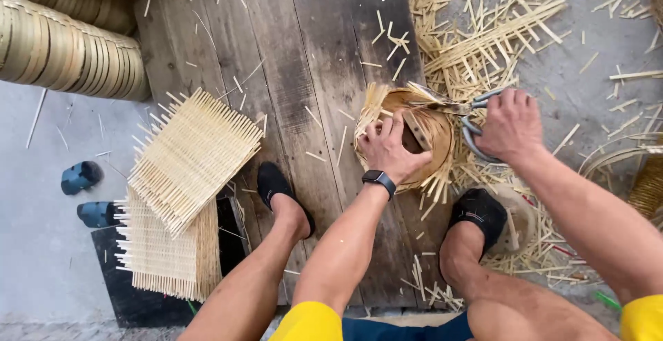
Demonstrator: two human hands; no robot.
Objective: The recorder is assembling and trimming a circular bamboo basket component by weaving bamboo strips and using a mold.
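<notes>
Trimming the round woven basket (414,134) on the dark planks (304,51), centre: left hand (390,149) clamped on its near rim, right hand (510,125) closed around scissors (461,109). Blades, seemingly open, close to left fingertips (375,128); could nick them or snip woven strips.

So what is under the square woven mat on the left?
Under the top woven mat lie more mats of the same kind, stacked askew on the plank platform and a dark board. How many mats, and what is beneath them, is covered.
</notes>
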